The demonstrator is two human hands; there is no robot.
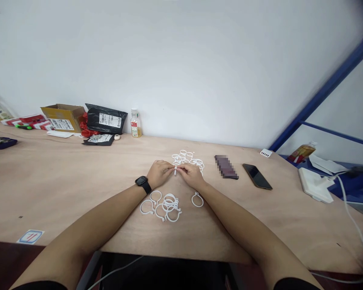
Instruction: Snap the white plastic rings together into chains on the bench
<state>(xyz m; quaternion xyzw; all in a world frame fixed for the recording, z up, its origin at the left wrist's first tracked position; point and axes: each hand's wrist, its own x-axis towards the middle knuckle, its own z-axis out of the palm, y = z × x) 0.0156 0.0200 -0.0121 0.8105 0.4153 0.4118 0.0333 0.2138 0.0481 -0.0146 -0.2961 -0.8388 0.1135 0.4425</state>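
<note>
My left hand (161,173) and my right hand (191,175) meet over the middle of the table. Both are closed, fingertips pinched on one small white plastic ring (175,172) with a clip end, which the fingers partly cover. Just beyond them lies a loose pile of similar white clip rings (183,151), partly behind my right hand. Closer to me, between my forearms, several more white rings (173,221) lie overlapping, their small clip tabs showing. A single ring (203,200) lies apart, beside my right forearm.
Two phones, one blurred (226,167) and one dark (257,176), lie to the right, before a white power strip (314,186) with a cable. Along the wall stand a bottle (136,124), a black parcel bag (106,120) and a cardboard box (65,117). Blue metal frame (320,90) rises at right.
</note>
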